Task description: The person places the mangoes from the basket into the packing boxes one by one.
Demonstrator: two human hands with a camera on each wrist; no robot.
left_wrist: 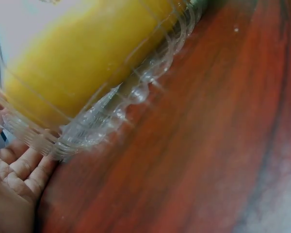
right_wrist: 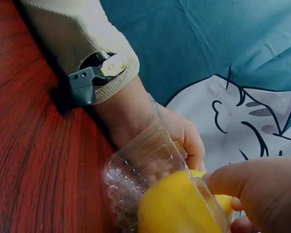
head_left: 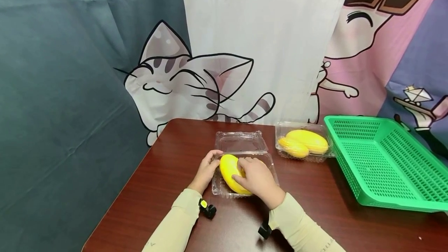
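Observation:
A clear plastic clamshell container (head_left: 218, 188) sits on the table, its lid (head_left: 240, 143) folded back away from me. Inside lies a large smooth yellow fruit (head_left: 229, 170), shaped like a mango. My right hand (head_left: 257, 176) reaches over it from the right and grips it, thumb on the near side and fingers across the top. My left hand (head_left: 205, 171) holds the container's left side. In the left wrist view, the left fingers (left_wrist: 26, 165) lie at the container's ribbed corner. Much of the fruit's right part is hidden under my right hand.
At the back right stands another clear container (head_left: 318, 158) with two yellow fruits (head_left: 308, 141) in it. Right of it is a large green perforated basket (head_left: 395, 201). A printed curtain (head_left: 224, 18) hangs behind the dark red wooden table (head_left: 154, 193).

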